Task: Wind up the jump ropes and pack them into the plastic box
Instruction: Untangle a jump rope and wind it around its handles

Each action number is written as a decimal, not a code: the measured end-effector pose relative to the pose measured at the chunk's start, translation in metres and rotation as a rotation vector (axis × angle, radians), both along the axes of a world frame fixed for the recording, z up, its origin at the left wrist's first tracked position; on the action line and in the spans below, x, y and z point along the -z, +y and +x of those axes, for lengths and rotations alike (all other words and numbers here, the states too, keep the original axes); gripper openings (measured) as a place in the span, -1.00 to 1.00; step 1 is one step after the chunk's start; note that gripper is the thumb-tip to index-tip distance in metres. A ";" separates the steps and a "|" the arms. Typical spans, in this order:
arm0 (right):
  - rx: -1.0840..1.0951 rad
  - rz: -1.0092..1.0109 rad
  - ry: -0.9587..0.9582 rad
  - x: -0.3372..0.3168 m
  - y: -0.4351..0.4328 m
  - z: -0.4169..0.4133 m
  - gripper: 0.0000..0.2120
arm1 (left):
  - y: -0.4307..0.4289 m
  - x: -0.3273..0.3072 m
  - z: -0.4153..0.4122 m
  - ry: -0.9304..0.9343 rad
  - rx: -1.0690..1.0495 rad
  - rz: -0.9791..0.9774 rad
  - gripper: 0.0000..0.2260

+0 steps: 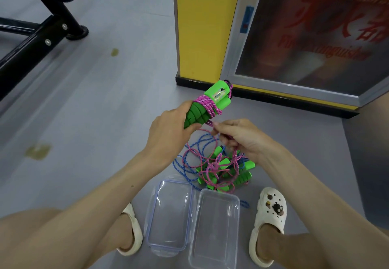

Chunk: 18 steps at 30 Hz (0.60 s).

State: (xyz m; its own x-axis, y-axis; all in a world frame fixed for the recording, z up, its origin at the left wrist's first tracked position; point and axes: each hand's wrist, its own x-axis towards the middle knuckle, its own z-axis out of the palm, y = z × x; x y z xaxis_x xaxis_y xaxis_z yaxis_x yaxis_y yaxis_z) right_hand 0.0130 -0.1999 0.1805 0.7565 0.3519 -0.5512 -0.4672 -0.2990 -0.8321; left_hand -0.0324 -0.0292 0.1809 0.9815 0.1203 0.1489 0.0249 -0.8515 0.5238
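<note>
My left hand (168,129) is clamped around the green ribbed handles (196,115), pink rope (207,104) coiled round them. My right hand (237,140) pinches the loose pink strand, fingers closed. The tangled pile of ropes (216,169) lies on the grey floor (94,110), touching the far edge of the clear plastic box (214,230); its lid (170,214) sits alongside, left. Open floor to the left; yellow cabinet (202,26) ahead.

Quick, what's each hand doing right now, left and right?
Left hand: closed around the pair of green jump rope handles, partly wrapped in pink rope.
Right hand: closed, pinching the loose pink rope just below the handles.
</note>
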 end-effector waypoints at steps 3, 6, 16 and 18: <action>-0.044 0.031 -0.015 -0.001 0.001 -0.002 -0.81 | -0.002 0.004 -0.003 -0.072 0.016 0.176 -0.59; -0.042 0.095 0.015 0.001 0.003 -0.003 -0.86 | -0.003 0.007 -0.006 -0.091 0.010 0.285 -0.59; 0.009 0.299 0.159 0.000 0.007 -0.004 -0.83 | -0.010 0.010 -0.007 -0.176 0.007 0.614 -0.38; 0.028 0.299 0.162 0.001 0.008 -0.005 -0.85 | -0.015 0.015 -0.008 -0.236 0.007 0.688 -0.35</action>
State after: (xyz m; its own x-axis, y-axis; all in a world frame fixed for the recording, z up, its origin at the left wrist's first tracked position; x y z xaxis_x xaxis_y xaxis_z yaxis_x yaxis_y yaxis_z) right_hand 0.0083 -0.1920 0.1792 0.6789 0.4967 -0.5408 -0.6053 -0.0383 -0.7951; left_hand -0.0401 -0.0440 0.1659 0.9142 -0.0830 0.3967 -0.0293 -0.9898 -0.1395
